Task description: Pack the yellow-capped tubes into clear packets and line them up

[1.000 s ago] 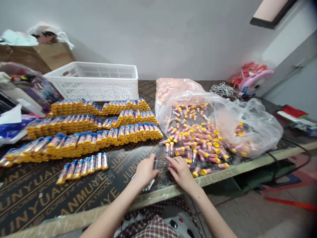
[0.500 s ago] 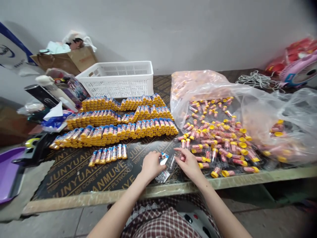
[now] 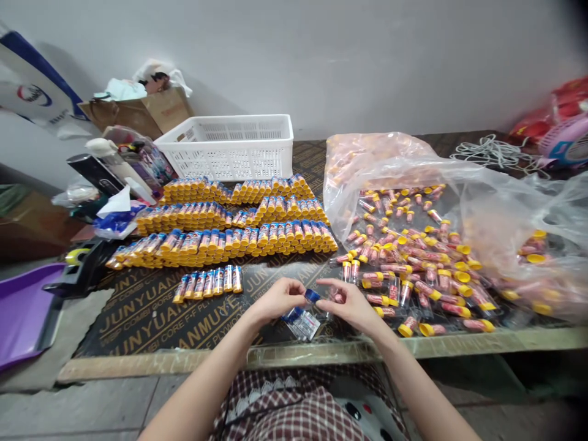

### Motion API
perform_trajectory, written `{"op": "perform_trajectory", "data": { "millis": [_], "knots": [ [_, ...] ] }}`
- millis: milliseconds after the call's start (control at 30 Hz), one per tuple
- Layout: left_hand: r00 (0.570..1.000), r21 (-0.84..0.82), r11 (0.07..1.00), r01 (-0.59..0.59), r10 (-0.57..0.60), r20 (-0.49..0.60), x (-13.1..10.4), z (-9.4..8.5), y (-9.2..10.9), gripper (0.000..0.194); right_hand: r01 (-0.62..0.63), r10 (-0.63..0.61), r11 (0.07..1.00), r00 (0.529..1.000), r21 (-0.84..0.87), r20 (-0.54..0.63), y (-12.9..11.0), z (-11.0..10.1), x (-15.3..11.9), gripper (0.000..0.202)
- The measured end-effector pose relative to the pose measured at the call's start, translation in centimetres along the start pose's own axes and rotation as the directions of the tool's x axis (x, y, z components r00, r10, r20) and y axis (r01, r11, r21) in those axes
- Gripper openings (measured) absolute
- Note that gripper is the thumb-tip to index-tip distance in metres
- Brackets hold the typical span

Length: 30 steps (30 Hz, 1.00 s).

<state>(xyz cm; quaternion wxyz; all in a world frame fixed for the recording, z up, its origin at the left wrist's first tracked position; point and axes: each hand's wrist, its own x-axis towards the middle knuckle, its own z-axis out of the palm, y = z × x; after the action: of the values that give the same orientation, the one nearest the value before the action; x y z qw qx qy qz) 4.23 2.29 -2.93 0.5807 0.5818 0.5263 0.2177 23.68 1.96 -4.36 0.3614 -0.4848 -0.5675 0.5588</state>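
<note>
We noted a blue label [image 3: 313, 296] between both hands, above the surface [image 3: 151, 334]. Left hand [image 3: 281, 299]: fingers clamped on its left end. Right hand [image 3: 353, 306]: thumb and forefinger apart; any grip, we couldn't tell. Blue-edged slips [image 3: 302, 324] lay below; yellow-capped tubes [image 3: 405, 293] rightward.
</note>
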Motion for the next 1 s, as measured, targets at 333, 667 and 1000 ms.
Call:
{"op": "perform_trajectory", "data": {
  "millis": [333,667,1000],
  "knots": [
    [0.951,-0.796,0.590,-0.135,-0.148,-0.271,-1.3,2.8,-0.1,0.027,-0.013,0.106,0.898,0.977,0.441,-0.187,0.4,5.2,0.1,0.030],
    [0.888,-0.777,0.592,-0.216,-0.212,-0.408,-1.5,3.0,-0.1,0.023,-0.026,0.045,0.962,0.997,0.273,-0.064,-0.2,4.3,-0.4,0.027],
    [0.926,0.132,0.991,-0.018,0.066,-0.372,-2.2,2.1,-1.1,0.009,0.408,-0.290,0.738,0.911,-0.538,0.293,-3.0,2.7,-1.0,0.019]
  ]
}}
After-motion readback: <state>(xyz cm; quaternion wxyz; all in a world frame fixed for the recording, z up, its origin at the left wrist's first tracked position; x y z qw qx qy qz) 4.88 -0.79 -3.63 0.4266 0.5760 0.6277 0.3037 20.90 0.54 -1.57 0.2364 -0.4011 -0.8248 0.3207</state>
